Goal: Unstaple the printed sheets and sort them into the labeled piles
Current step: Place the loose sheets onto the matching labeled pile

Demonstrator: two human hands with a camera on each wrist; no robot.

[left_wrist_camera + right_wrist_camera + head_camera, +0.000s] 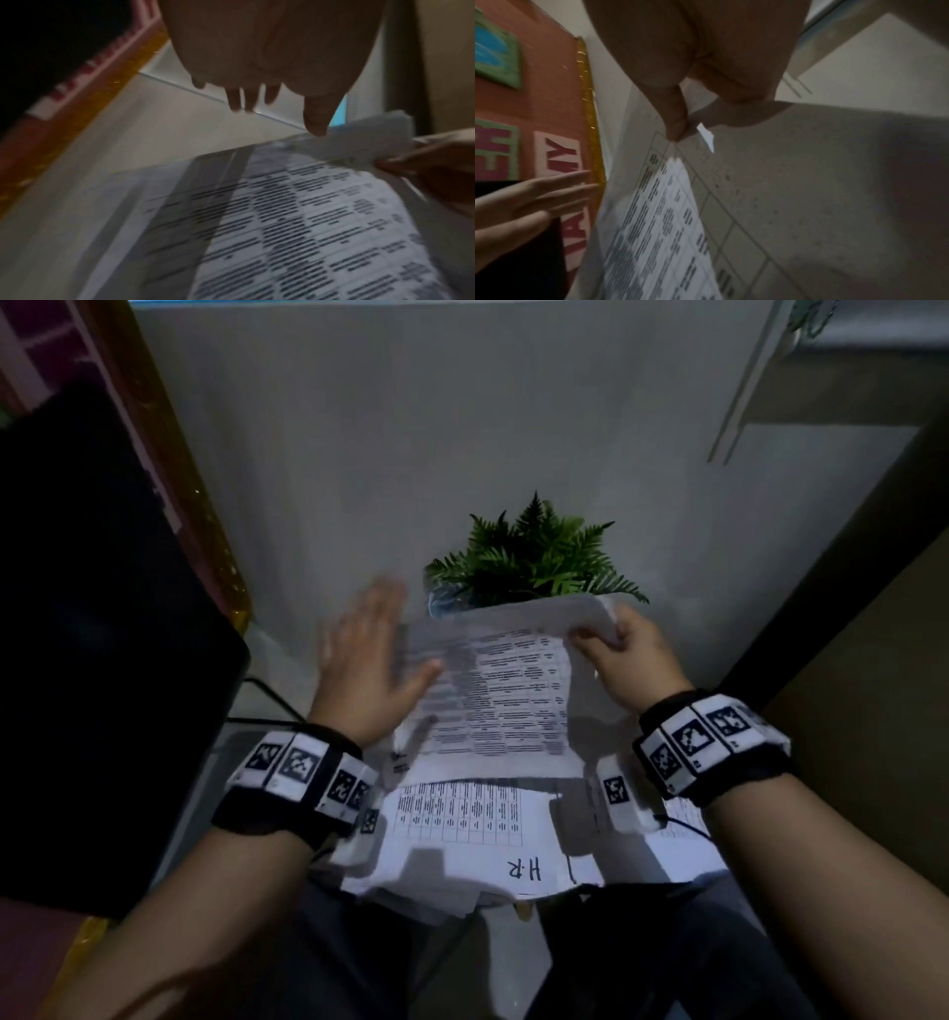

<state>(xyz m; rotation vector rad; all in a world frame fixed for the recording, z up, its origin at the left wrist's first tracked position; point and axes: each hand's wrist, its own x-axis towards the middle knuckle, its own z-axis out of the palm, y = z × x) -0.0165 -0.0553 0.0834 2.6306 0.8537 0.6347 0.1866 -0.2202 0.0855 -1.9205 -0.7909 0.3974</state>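
While the right hand (624, 654) pinches the sheets (493, 690) at their far right corner, they slope toward the near piles; the left hand (367, 660), fingers straight and spread (blurred), hovers just beside their left edge, nearer the free side.

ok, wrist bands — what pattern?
Black bands carrying white blocks printed with black square fiducial markers, on the left wrist band and the right wrist band. Head view shows it best.

A dim office or classroom corner: printed sheets (493, 701) beside a potted fern (534, 557), and a lettered display board (539, 125) left of the fern.
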